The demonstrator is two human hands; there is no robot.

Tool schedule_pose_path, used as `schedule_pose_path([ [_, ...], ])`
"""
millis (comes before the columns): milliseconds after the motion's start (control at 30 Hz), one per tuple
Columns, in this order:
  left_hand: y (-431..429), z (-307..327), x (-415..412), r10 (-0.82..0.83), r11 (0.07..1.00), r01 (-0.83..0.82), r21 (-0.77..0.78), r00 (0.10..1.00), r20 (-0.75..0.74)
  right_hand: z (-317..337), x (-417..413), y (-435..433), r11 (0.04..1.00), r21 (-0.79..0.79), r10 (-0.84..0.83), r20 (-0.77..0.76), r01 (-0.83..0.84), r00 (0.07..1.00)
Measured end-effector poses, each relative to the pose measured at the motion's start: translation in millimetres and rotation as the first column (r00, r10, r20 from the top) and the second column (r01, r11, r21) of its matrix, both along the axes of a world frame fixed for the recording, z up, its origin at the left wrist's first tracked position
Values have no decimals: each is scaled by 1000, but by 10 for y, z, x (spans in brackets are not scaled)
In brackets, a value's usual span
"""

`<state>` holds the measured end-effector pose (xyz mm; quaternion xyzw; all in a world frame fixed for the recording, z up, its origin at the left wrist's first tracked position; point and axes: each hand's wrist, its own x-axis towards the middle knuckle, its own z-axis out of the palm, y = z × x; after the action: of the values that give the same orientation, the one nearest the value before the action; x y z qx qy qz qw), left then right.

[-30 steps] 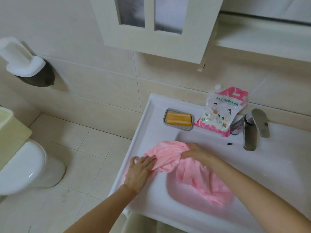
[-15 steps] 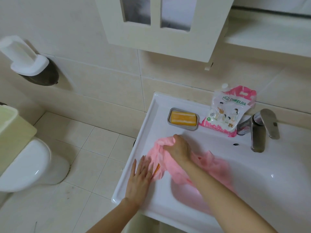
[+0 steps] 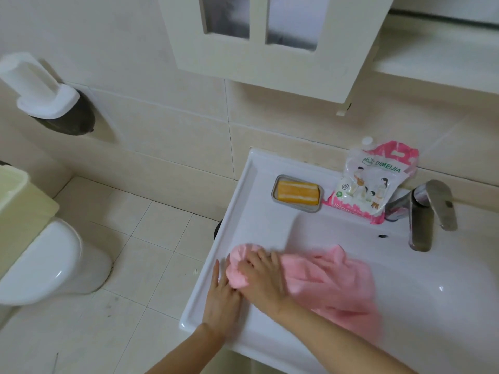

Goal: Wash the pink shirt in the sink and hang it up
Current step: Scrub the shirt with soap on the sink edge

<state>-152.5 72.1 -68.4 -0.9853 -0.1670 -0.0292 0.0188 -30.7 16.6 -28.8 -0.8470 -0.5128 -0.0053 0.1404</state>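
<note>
"DIMEIJIA" on the detergent pouch point(image 3: 374, 182)

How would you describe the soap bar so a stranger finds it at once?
On the white sink, find the back ledge left of the steel tap. Beside the pink-and-white pouch lies the soap bar, the only orange thing, in a grey metal dish.
</note>
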Motion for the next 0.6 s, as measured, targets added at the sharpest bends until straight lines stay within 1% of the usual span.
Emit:
schedule_pose_path([
  [33,6,-11,4,-15,1000,15,8,1000,2,23,91,21,998,-55,24,-34,-26,999],
  [67,17,-2,8,-18,1000,18,16,1000,-13,22,307,135,990,-135,-54,-96,41,994],
  [100,25,10,9,-8,999,8,33,1000,-26,28,567,275,966,-125,-238,-93,226,967],
  [133,29,-9,12,-2,999,3,53,1000,-29,32,696,354,930,-100,-363,-114,353,925],
  [167,34,-34,17,-4,998,6,56,999,-33,71,660,361,913,-109,-407,-187,393,894],
  [200,27,-37,19,-4,999,6,50,999,-44,163,529,342,929,-112,-371,-244,354,896],
  [233,13,-13,24,5,999,-3,38,998,-55,180,311,275,971,-107,-232,-257,211,938],
  [267,-1,4,33,13,999,-11,37,998,-62,84,123,204,996,-47,-89,-175,82,981],
  [300,-6,7,45,15,999,-12,40,998,-65,16,128,165,1000,-3,10,-89,-11,996],
  [333,2,6,52,14,999,-11,48,998,-64,60,263,184,998,-54,22,-123,-29,992],
  [367,16,13,56,14,998,-10,57,997,-73,85,482,290,992,-109,-84,-139,69,987],
  [400,23,16,48,14,998,-8,66,997,-80,88,718,428,966,-101,-247,-77,239,966],
  [433,19,12,38,10,998,-4,70,997,-77,69,794,480,935,-134,-339,-73,327,938],
  [467,16,4,32,3,998,2,63,997,-75,86,712,466,929,-162,-349,-80,334,934],
  [500,14,3,22,2,999,2,50,998,-69,115,519,405,956,-180,-254,-110,233,961],
  [533,12,9,27,9,999,-7,33,998,-55,110,268,317,987,-139,-103,-121,86,987],
  [567,16,4,32,11,1000,-10,22,999,-32,11,130,229,999,-53,2,-32,-3,999],
  [600,24,-14,38,1,1000,0,27,1000,-10,12,171,176,997,-66,30,4,-30,1000],
])
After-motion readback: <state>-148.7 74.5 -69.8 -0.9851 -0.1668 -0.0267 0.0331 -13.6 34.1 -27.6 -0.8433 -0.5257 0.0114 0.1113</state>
